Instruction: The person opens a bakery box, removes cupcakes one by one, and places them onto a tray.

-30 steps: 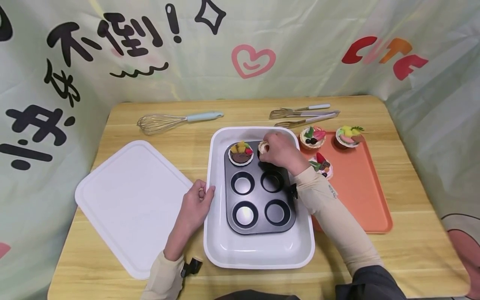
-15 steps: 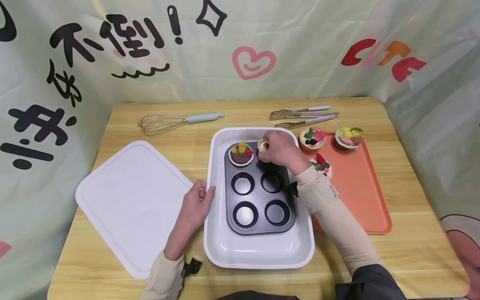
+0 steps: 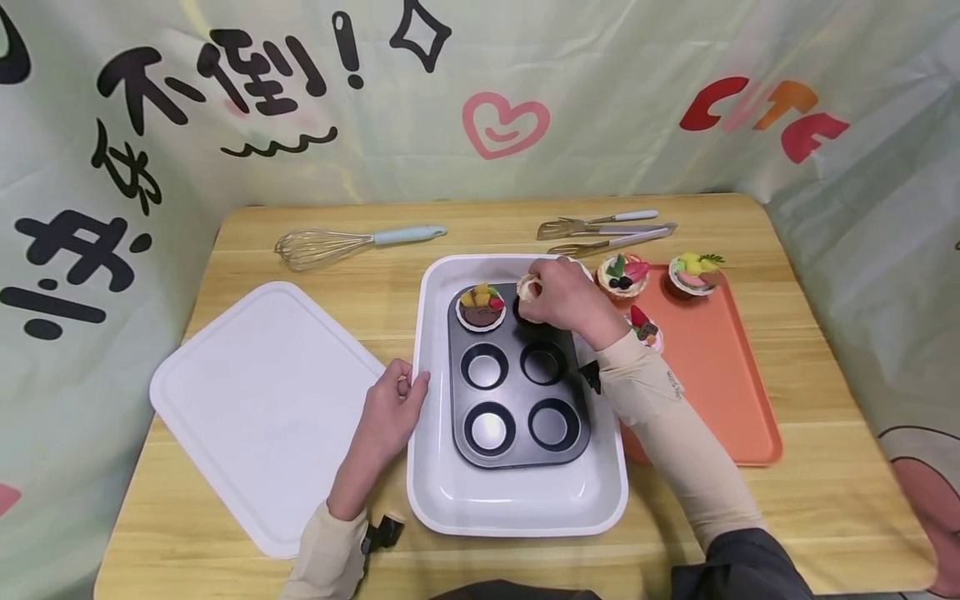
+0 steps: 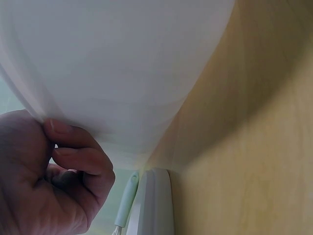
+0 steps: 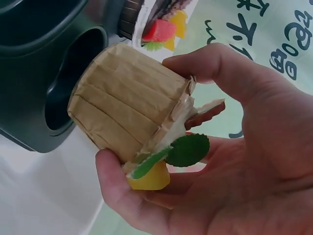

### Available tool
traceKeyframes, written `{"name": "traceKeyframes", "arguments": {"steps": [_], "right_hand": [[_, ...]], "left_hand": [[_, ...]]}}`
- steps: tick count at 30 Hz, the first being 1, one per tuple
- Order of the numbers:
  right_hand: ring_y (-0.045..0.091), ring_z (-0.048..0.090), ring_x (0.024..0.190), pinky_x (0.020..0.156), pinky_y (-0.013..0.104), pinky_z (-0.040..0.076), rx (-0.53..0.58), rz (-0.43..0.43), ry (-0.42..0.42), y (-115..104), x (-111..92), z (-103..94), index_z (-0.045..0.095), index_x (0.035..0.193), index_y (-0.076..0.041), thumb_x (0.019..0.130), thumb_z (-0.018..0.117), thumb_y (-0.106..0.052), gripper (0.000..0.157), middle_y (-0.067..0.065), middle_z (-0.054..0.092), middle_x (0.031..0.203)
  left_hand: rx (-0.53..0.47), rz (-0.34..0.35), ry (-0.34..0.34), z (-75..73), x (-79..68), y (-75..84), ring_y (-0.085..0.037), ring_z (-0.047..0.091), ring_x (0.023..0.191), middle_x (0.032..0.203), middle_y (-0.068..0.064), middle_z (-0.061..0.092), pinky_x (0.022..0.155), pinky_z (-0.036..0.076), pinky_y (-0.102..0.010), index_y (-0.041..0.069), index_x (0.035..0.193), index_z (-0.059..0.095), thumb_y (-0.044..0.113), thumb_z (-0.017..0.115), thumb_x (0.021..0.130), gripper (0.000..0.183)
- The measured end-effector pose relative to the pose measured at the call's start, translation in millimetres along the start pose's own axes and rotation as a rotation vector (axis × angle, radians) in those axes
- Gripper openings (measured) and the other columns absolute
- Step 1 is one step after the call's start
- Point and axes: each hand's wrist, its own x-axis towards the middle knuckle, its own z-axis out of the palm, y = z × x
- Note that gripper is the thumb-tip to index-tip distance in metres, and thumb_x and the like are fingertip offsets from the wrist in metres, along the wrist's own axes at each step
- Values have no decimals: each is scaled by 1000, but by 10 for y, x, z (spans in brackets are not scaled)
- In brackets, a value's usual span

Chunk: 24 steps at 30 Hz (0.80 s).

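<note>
My right hand (image 3: 566, 293) grips a toy cupcake (image 5: 129, 98) by its topped end, thumb on one side and fingers on the other. The cupcake has a pleated tan wrapper, a green leaf and a yellow piece, and is tilted at the far right cup of a dark muffin tin (image 3: 517, 417). In the head view the hand hides most of it. Another cupcake (image 3: 481, 308), chocolate with fruit, sits in the far left cup. The tin lies in a deep white tray (image 3: 517, 512). My left hand (image 3: 386, 412) pinches that tray's left rim with curled fingers.
An orange tray (image 3: 720, 392) on the right bears cupcakes with fruit, such as a yellow-topped cupcake (image 3: 696, 273). On the left lies a flat white tray (image 3: 262, 408). A whisk (image 3: 360, 242) and several metal utensils (image 3: 611, 233) lie along the back edge.
My right hand has shifted slightly up and its wrist to the right, with the cupcake. More of the dark cup shows below it. The left hand stays on the rim.
</note>
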Motion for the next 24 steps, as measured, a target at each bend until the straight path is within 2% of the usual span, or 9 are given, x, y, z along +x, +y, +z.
{"name": "traceKeyframes", "arguments": {"steps": [6, 14, 24], "right_hand": [[25, 47, 68, 59, 33, 36, 11, 10, 13, -8, -56, -53, 61, 94, -1, 76, 68, -16, 24, 9, 52, 77], [28, 50, 78, 64, 34, 40, 2, 8, 47, -26, -145, -135, 61, 101, 3, 77, 70, -16, 32, 13, 55, 87], [28, 52, 76, 60, 35, 42, 31, 11, 102, 3, -268, -281, 62, 98, 0, 79, 71, -16, 27, 12, 57, 84]], "left_hand": [[-4, 7, -1, 5, -2, -7, -14, 45, 56, 59, 3, 43, 54, 40, -25, 7, 87, 49, 17, 62, 98, 20], [9, -12, -8, 1, 0, 7, -16, 44, 56, 59, 2, 44, 55, 39, -26, 7, 87, 50, 18, 61, 99, 20], [-1, -49, -24, -5, -4, 27, -15, 47, 56, 59, 1, 48, 54, 41, -25, 7, 89, 51, 20, 60, 99, 19]]}}
